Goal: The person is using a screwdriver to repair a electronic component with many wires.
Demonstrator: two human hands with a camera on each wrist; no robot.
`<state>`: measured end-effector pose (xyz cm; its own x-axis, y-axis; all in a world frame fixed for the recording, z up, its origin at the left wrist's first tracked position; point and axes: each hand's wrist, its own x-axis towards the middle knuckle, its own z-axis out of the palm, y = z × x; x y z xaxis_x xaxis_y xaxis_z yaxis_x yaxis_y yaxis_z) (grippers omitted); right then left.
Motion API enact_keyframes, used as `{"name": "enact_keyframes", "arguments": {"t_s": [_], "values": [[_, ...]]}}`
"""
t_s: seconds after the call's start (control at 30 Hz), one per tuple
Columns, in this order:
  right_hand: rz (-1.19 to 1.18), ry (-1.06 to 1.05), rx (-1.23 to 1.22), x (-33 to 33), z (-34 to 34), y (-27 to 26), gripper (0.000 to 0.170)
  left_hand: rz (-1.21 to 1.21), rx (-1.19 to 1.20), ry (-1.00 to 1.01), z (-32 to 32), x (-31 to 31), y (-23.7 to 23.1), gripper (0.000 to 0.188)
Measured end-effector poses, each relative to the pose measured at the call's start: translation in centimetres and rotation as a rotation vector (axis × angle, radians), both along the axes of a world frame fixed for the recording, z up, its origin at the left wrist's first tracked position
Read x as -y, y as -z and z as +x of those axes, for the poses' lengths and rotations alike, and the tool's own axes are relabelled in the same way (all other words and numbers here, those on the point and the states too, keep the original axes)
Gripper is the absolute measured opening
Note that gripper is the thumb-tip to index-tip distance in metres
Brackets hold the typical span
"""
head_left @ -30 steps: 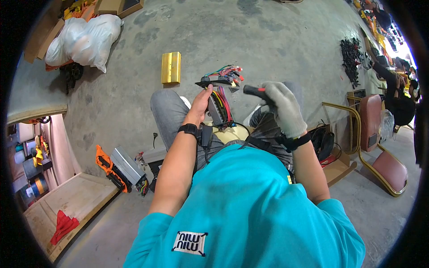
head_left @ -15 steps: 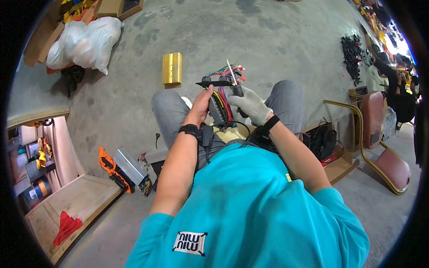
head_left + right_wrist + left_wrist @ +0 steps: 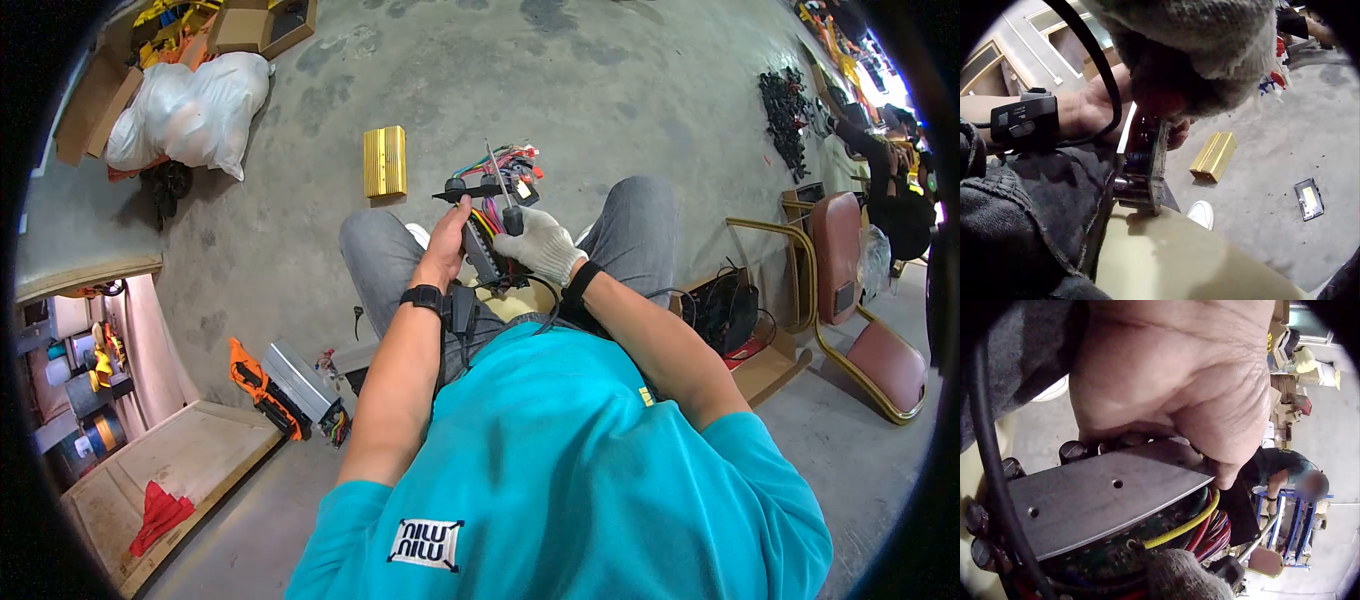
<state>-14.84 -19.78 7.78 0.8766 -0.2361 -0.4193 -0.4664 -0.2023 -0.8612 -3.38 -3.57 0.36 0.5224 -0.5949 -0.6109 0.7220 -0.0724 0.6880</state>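
In the head view, the bare left hand (image 3: 443,247) grips a circuit board unit (image 3: 483,250) between the legs. A black end plate (image 3: 465,193) and a bundle of coloured wires (image 3: 512,160) are at its far end. Wearing a grey knit glove, the right hand (image 3: 543,245) holds a screwdriver (image 3: 513,220) by its dark handle, shaft pointing away past the end plate. The left wrist view shows a grey metal plate (image 3: 1085,497) with holes, a yellow wire (image 3: 1179,534) and gloved fingers (image 3: 1188,578) beside the board. The glove hides the tool in the right wrist view.
A gold finned case (image 3: 385,162) lies on the floor ahead. White bags (image 3: 200,115) and boxes are at far left. A silver case (image 3: 300,380) lies at lower left. On the right are an open carton (image 3: 775,372), a chair (image 3: 885,365) and another person (image 3: 895,210).
The raised right hand has come down and left to the wires and board, and the screwdriver's shaft has come into view. The left hand keeps its grip on the unit.
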Motion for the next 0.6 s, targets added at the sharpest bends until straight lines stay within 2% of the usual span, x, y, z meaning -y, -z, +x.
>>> {"name": "enact_keyframes", "arguments": {"t_s": [0.17,0.23,0.27,0.33,0.37,0.43,0.5,0.57,0.6], "values": [[-0.159,0.004,-0.006,-0.6,0.2,-1.1,0.035,0.049,0.080,-0.064,-0.1,-0.3,0.7,0.048],[-0.175,0.036,-0.024,-0.8,0.3,-1.0,0.037,0.277,0.272,-0.084,-0.1,-0.4,-1.2,0.046],[-0.173,0.037,-0.021,-0.9,0.2,-0.5,0.037,0.279,0.275,-0.084,-0.4,-0.5,-2.0,0.046],[-0.175,0.080,0.026,-1.2,0.3,0.4,0.036,0.581,0.945,-0.079,-0.7,-1.1,-3.2,0.042],[-0.172,0.081,0.027,-1.3,0.2,0.8,0.036,0.584,0.946,-0.078,-0.5,-1.3,-3.8,0.042],[-0.283,0.105,-0.032,-1.7,0.2,0.1,0.037,0.451,1.276,0.195,-0.2,-1.5,-5.8,0.037],[-0.304,0.118,-0.009,-2.0,0.0,-0.2,0.038,0.424,1.291,0.238,-0.7,-1.0,-6.7,0.033],[-0.329,0.136,0.010,-2.2,-0.1,-0.2,0.038,0.459,1.295,0.402,-1.0,-0.6,-6.4,0.034],[-0.345,0.143,0.029,-2.2,-0.2,-0.1,0.038,0.474,1.226,0.407,-1.3,-0.3,-6.4,0.029]]}}
